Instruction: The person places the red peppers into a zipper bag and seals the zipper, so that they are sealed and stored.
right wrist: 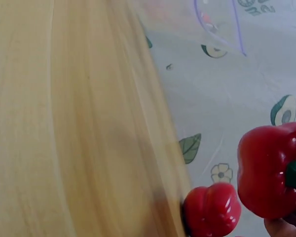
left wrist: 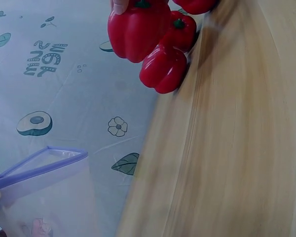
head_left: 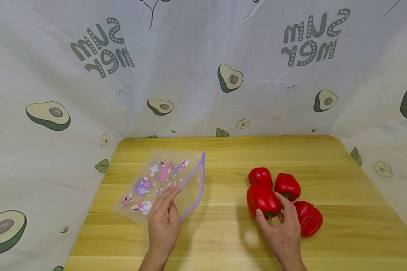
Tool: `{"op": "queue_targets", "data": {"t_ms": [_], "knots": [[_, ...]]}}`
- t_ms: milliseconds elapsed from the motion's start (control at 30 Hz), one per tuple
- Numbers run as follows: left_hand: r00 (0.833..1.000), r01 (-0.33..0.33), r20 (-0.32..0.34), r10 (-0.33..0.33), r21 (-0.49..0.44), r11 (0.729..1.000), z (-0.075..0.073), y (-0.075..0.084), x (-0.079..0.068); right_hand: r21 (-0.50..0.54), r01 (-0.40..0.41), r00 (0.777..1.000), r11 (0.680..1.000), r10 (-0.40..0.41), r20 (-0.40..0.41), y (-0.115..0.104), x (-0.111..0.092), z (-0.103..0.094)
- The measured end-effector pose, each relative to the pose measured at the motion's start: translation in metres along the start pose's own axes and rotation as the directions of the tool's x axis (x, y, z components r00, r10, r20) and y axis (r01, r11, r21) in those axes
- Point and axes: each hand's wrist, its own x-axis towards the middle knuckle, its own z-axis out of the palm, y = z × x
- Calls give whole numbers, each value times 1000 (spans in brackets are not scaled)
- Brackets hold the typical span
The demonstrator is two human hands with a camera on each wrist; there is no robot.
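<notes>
From my remote seat I see the right hand [head_left: 280, 235] gripping a red pepper [head_left: 262, 199]; the thumb lies against its near left side and the fingers curve round its right side, parted only by the pepper's own width; the green stem [head_left: 269, 216] points to the near side, between thumb and fingers, while most of the pepper sits beyond the fingertips, to the far left of the palm; my left wrist view shows it raised off the table [head_left: 220, 244].

Three more peppers rest on the table round the held one; one [head_left: 259, 176] is just beyond it, one [head_left: 287, 187] is to the far right, past the fingers, and one [head_left: 308, 219] is right of the hand, beside the knuckles; I see no finger on any of them.

On the left, the left hand [head_left: 164, 218] holds the clear printed bag [head_left: 156, 180] by the near end of its mouth; its fingers are close together and fairly straight, the thumb a little apart, and I cannot tell how firm the pinch is; the bag's violet band [head_left: 202, 177] gapes to the right, toward the held pepper, with bare table between them; behind everything hangs a pale cloth [head_left: 196, 56] with avocado prints.
</notes>
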Motion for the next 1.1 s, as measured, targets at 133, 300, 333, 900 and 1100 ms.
{"op": "queue_targets", "data": {"t_ms": [133,300,333,900,1100], "knots": [[1000,21,-21,-23,-63,998,0,-1,-1,108,-32,999,994,28,32,-4,-1,1],[997,71,-20,-73,-95,993,1,-1,-3,155,-25,997,988,14,72,-11,-2,5],[996,82,-18,-85,-100,992,1,-1,-3,158,-17,997,987,5,80,-13,-3,6],[983,180,-13,-184,-140,974,2,-1,-8,265,166,962,950,-215,169,-36,-9,39],[984,174,-16,-178,-141,975,2,-2,-8,287,210,936,935,-277,218,-44,-8,50]]}}
